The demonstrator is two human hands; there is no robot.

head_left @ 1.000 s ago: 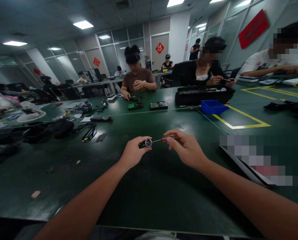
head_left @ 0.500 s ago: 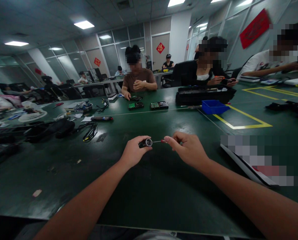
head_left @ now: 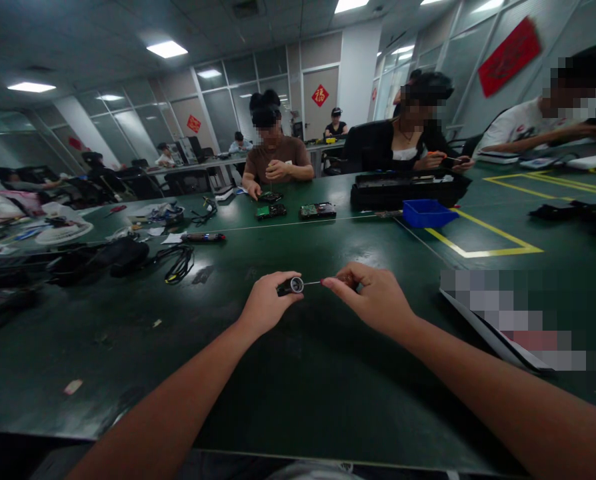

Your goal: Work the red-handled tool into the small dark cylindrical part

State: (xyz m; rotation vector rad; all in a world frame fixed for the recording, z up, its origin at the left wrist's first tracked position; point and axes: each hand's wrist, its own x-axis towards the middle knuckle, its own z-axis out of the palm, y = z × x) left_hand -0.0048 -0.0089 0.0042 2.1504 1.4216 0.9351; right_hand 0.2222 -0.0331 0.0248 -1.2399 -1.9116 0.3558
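My left hand [head_left: 264, 303] is closed around a short black cylinder [head_left: 297, 285] whose round, silver-rimmed end faces me; it resembles a small flashlight, but I cannot be sure. From the right, my right hand [head_left: 371, 293] pinches a screwdriver [head_left: 314, 283] between thumb and fingers. Its thin metal shaft points left and its tip meets the side of the cylinder near the rim; whether it sits in a screw is too small to tell. Most of the handle is hidden by my fingers. Both hands are above the green table [head_left: 298, 393].
Across the table a person [head_left: 278, 160] handles a part beside two circuit-board units [head_left: 318, 210]. A blue bin [head_left: 428, 213] stands before a long black case [head_left: 411, 190]. Cables [head_left: 179, 263] and black pouches [head_left: 103, 260] lie left; a white-edged flat item [head_left: 498, 333] lies right.
My right thumb and fingers have shifted slightly left along the screwdriver, so less of the shaft shows. My left hand and the black cylinder have stayed nearly still.
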